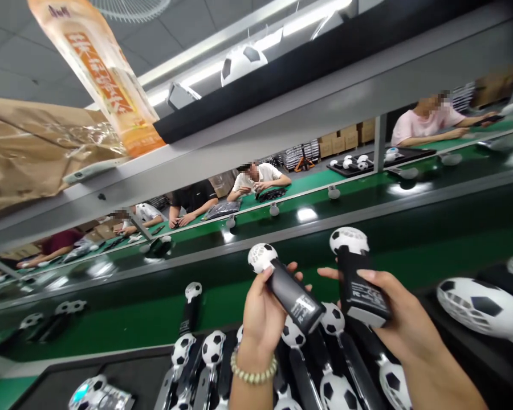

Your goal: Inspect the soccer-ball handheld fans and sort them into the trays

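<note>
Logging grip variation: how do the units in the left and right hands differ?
Tilt: the left unit leans well over; the right unit is nearer upright.
Hold: the left hand has its thumb by the left unit's head; the right hand has its thumb across the right unit's body.
Shared: black body, white print, soccer-ball head.

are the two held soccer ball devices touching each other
Apart: the head view shows an open gap between the left device and the right device.
</note>
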The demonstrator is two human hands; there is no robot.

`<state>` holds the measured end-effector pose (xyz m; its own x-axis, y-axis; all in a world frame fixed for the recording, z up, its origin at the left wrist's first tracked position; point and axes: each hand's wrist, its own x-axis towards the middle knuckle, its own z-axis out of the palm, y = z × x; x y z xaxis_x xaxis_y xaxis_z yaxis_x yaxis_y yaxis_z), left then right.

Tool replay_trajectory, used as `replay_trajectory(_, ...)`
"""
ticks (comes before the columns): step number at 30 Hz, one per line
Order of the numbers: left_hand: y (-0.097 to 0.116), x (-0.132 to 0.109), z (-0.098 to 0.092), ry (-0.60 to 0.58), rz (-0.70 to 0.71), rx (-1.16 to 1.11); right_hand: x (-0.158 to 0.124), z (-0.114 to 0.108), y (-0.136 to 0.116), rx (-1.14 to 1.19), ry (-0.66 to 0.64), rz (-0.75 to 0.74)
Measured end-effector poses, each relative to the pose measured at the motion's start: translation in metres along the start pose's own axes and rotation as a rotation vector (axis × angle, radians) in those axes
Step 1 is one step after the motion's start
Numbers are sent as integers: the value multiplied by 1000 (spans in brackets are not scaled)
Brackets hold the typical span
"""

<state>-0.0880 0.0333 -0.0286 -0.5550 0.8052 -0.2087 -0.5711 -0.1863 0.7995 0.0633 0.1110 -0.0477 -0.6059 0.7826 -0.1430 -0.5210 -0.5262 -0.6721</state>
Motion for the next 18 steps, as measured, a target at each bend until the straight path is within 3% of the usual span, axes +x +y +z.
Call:
replay_trajectory(2,1,-15,5,-67,-131,-178,3,2,2,5,-6,45)
replay_trajectory(5,1,-21,3,-26,-215,-315,10,10,9,-14,44,80)
replay_trajectory(8,2,-16,-1,53,-225,-303,15,19,18,-13,65,148)
replay_trajectory(14,2,-8,-9,98,-260,-215,15,28,28,28,-28,233)
replay_trajectory(16,2,-9,-13,60,-252,-196,13,28,30,24,-24,226)
replay_trajectory(18,0,-11,-16,-57,-206,-136,11,26,30,-7,-80,207)
